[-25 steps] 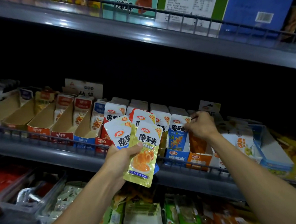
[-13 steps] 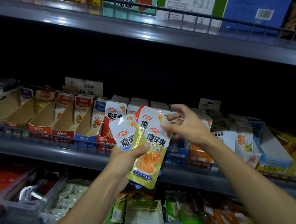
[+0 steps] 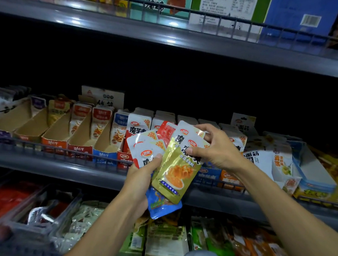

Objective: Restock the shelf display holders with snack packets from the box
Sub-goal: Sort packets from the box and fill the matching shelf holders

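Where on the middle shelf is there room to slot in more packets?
The cardboard holders on the left show bare front halves, their packets pushed to the back; the red holder and the blue one have room too. It is crowded from the white konjac packets rightward, behind both hands.

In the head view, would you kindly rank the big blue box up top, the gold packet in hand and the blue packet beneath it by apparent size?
1. Blue box, though partly cropped.
2. Gold packet.
3. Blue packet, mostly hidden, so unsure.
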Motion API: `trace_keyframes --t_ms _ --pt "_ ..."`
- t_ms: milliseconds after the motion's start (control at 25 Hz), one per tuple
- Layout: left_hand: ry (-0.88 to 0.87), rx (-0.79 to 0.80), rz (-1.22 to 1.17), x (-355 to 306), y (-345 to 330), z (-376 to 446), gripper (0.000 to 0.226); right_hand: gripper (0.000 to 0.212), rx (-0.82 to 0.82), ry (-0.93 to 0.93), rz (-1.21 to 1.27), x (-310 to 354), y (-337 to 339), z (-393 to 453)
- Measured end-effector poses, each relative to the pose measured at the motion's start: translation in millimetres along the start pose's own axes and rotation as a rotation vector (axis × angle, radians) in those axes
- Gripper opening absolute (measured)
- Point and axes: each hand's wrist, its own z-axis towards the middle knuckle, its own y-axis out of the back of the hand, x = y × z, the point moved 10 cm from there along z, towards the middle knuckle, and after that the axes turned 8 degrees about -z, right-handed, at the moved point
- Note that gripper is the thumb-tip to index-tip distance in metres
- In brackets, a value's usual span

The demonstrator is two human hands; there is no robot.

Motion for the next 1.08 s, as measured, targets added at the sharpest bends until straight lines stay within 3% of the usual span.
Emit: trace_keyframes --t_ms 200,440,640,800,1080 --pt "0.000 -0.017 0.085 1 9 -1 0.030 0.026 -0.088 -0.079 -0.062 -11 10 0" --pt "-0.020 -0.046 0.107 3 7 6 0.029 0.025 0.157 -0.084 -0.048 -5 -1 -6" --pt "-0.040 -0.134 0.028 -13 27 13 0.029 0.015 -0.194 -0.073 -0.069 -8 74 8" --pt "-0.037 -0.124 0.023 -20 33 11 0.029 0.031 -0.240 0.016 -0.314 -1 77 24" --pt "-0.023 -0.083 0.046 -20 32 8 0.030 0.051 -0.122 0.050 -0.789 -4 21 59"
